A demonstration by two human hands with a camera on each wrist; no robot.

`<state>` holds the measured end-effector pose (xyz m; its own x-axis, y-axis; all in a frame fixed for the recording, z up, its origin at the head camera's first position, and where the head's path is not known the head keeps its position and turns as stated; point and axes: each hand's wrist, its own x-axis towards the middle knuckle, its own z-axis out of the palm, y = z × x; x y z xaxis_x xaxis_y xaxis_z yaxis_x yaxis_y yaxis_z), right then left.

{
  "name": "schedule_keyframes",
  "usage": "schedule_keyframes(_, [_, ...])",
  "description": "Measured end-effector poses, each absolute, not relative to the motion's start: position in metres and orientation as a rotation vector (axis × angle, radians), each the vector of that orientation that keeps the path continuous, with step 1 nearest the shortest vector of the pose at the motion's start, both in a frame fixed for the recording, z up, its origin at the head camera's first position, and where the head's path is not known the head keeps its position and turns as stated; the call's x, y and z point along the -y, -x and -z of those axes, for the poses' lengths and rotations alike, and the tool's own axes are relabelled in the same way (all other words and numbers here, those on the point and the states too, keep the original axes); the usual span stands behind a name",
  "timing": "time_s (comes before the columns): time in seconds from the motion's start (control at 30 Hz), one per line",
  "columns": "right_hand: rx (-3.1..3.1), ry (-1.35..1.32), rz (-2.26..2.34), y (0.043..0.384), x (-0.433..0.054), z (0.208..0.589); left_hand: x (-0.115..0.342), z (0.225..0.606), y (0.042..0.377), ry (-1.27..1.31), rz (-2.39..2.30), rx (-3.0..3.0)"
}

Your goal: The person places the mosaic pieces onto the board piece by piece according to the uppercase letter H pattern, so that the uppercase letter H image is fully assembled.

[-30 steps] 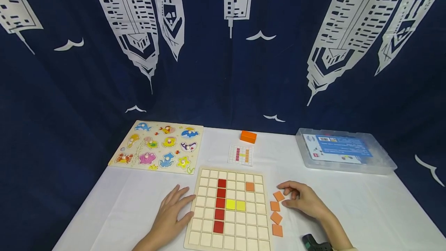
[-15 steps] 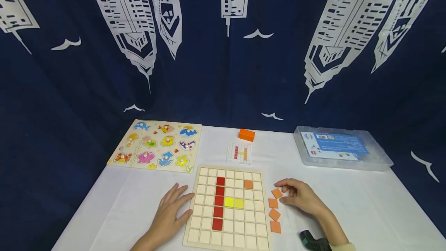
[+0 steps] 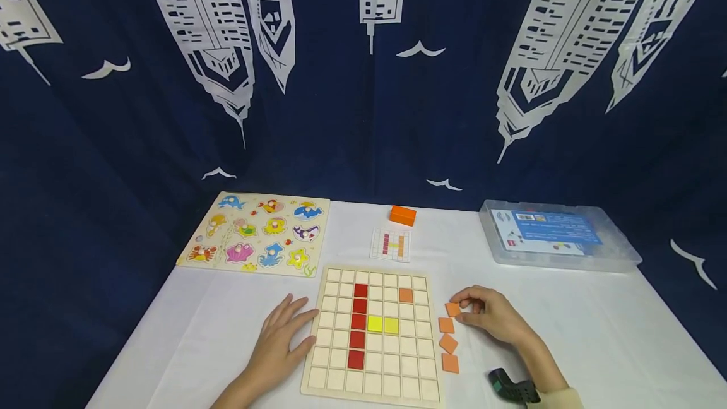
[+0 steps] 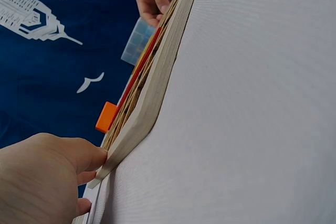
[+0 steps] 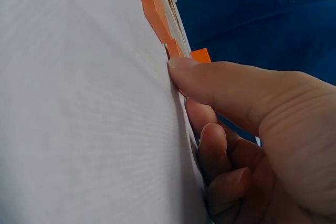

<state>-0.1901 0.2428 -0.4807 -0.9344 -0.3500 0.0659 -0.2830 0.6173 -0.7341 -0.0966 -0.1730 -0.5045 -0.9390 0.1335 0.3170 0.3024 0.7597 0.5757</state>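
Observation:
A wooden grid board (image 3: pixel 318 358) lies flat, with a column of several red tiles (image 3: pixel 358 322), two yellow tiles (image 3: pixel 383 324) and one orange tile (image 3: pixel 406 295) set in it. My left hand (image 3: pixel 275 341) rests beside its left edge, fingers spread, fingertips touching the rim; the left wrist view has the thumb (image 4: pixel 86 153) against that edge. To the right of the board, several loose orange tiles (image 3: pixel 447 325) form a rough column. My right hand (image 3: pixel 493 314) pinches the farthest tile (image 3: pixel 451 309) between thumb and index finger; the right wrist view shows this tile (image 5: pixel 174 49) partly hidden by the thumb.
Behind the board lies a small pattern card (image 3: pixel 390 245), with an orange block (image 3: pixel 402 215) beyond it. A sea-animal peg puzzle (image 3: pixel 255 232) is at the back left. At the back right sits a clear plastic box (image 3: pixel 559 235), before a dark blue curtain (image 3: pixel 341 112).
My right thumb and index finger have closed on the farthest loose orange tile, which has turned slightly. My left hand stays at the board's edge. The head view has shifted a little.

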Motion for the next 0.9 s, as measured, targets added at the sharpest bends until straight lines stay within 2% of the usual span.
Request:
schedule_keyframes(0.37, [-2.827, 0.444, 1.194, 0.183, -0.235, 0.466, 0.172, 0.506, 0.095, 0.328, 0.962, 2.731])
schedule_keyframes(0.63, [-2.805, 0.578, 1.163, 0.185, -0.194, 0.441, 0.173, 0.506, 0.099, 0.342, 0.940, 2.717])
schedule_keyframes(0.9, [-2.708, 0.685, 1.071, 0.191, -0.161, 0.442, 0.174, 0.507, 0.100, 0.344, 0.950, 2.722])
